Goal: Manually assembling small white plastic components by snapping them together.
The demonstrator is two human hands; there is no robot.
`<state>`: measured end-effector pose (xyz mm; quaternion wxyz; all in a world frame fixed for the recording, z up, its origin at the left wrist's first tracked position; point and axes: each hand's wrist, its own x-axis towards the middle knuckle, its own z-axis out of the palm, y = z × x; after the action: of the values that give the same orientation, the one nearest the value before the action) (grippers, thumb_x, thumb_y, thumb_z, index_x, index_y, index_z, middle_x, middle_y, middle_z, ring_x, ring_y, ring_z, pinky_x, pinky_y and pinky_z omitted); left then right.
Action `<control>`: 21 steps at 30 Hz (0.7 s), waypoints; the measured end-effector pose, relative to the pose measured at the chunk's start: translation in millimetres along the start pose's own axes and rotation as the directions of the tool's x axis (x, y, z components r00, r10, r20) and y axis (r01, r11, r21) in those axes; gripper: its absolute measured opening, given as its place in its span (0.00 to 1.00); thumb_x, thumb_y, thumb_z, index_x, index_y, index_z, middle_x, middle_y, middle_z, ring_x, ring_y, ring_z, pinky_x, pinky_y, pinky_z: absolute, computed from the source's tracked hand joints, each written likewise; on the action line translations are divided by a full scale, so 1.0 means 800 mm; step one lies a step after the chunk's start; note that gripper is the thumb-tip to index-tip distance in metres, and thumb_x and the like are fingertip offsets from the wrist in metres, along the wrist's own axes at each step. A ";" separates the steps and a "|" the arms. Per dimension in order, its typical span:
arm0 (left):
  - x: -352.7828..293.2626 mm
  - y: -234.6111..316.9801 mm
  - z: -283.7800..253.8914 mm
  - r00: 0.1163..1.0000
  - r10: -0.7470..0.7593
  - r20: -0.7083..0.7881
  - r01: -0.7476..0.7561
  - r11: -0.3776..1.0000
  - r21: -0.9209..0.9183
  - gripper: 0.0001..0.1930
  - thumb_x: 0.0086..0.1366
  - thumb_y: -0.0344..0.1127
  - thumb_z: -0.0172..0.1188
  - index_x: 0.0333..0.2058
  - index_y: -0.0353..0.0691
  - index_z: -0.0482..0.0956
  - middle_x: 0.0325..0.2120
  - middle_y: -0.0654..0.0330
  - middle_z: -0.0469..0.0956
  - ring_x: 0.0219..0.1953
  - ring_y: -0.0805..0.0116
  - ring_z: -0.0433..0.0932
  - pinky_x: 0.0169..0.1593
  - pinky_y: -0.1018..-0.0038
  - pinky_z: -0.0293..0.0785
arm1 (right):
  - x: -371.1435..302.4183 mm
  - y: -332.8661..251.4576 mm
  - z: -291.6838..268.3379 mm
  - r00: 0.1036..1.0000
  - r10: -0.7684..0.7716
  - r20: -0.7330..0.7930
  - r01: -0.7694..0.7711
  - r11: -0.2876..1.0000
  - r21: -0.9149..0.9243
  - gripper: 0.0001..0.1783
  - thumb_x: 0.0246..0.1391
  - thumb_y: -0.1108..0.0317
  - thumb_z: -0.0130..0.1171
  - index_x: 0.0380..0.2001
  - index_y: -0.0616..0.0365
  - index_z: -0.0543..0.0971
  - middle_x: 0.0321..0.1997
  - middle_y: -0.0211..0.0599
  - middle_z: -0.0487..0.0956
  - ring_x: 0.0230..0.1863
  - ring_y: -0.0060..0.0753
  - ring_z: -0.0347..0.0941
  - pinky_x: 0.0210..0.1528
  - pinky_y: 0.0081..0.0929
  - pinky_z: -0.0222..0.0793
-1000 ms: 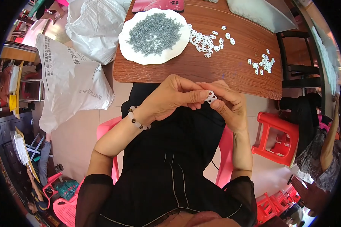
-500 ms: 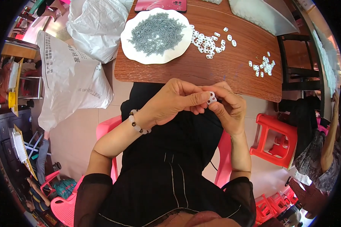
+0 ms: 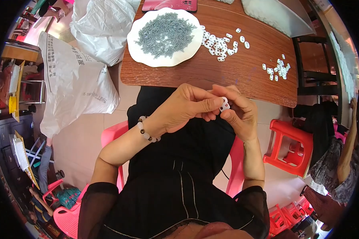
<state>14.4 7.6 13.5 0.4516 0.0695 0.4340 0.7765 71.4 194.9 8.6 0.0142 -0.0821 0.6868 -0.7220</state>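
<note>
A small white plastic piece with dark holes is held up between my two hands, just off the table's near edge. My left hand pinches its left side with the thumb and forefinger, the other fingers curled underneath. On its right side, the thumb and bent fingers of my right hand close around it. Whether anything else sits in the fingers is hidden. Beyond my hands lies a heap of similar white pieces, with a smaller cluster to the right. Thin grey rod-shaped parts fill a white scalloped plate.
The brown wooden table carries a pink phone at its far edge and a whitish tray at the far right. White sacks stand left of it. A red stool is at the right, near another person's arm.
The white piece has turned slightly between my fingers and shifted a little right, showing its holes differently. My right-hand fingers have shifted slightly. The loose parts on the table look unchanged.
</note>
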 end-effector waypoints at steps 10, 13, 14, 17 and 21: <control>-0.003 -0.008 0.002 0.999 0.033 0.001 -0.032 0.998 -0.061 0.13 0.65 0.40 0.59 0.32 0.35 0.83 0.25 0.64 0.79 0.26 0.81 0.74 0.33 0.84 0.71 | 0.006 0.003 0.001 0.988 -0.152 0.024 0.154 0.979 -0.133 0.23 0.49 0.60 0.65 0.45 0.65 0.80 0.43 0.36 0.81 0.44 0.32 0.70 0.47 0.26 0.66; -0.006 -0.013 0.011 0.997 0.072 -0.018 -0.073 0.993 -0.097 0.12 0.66 0.40 0.59 0.34 0.35 0.82 0.26 0.65 0.78 0.27 0.82 0.73 0.33 0.84 0.71 | 0.005 0.002 0.003 0.987 -0.163 -0.001 0.161 0.977 -0.141 0.22 0.49 0.60 0.65 0.43 0.65 0.80 0.43 0.37 0.82 0.43 0.31 0.70 0.46 0.26 0.67; -0.007 -0.014 0.013 0.995 0.099 -0.033 -0.102 0.987 -0.125 0.12 0.66 0.39 0.59 0.35 0.35 0.82 0.26 0.65 0.78 0.27 0.82 0.73 0.33 0.84 0.70 | 0.005 0.002 0.003 0.986 -0.167 -0.007 0.164 0.975 -0.150 0.22 0.48 0.60 0.66 0.43 0.65 0.81 0.43 0.38 0.82 0.42 0.31 0.70 0.46 0.26 0.67; -0.008 -0.021 0.013 0.995 0.086 -0.054 -0.093 0.985 -0.144 0.12 0.65 0.39 0.60 0.38 0.34 0.82 0.27 0.66 0.78 0.27 0.82 0.72 0.32 0.85 0.69 | 0.004 0.009 0.005 0.972 -0.233 -0.027 0.227 0.965 -0.128 0.22 0.48 0.59 0.66 0.41 0.65 0.81 0.43 0.38 0.82 0.41 0.31 0.69 0.45 0.26 0.67; -0.012 -0.019 0.022 0.994 0.065 -0.089 -0.080 0.980 -0.181 0.12 0.65 0.38 0.60 0.39 0.34 0.82 0.26 0.66 0.77 0.26 0.82 0.71 0.32 0.85 0.69 | 0.004 0.010 0.005 0.963 -0.269 -0.027 0.263 0.956 -0.132 0.22 0.48 0.59 0.66 0.41 0.65 0.81 0.43 0.39 0.82 0.40 0.32 0.69 0.43 0.26 0.67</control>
<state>38.4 14.7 15.9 0.4092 0.0111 0.3759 0.8314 68.0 190.1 0.7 -0.1034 -0.1584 0.7144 -0.6737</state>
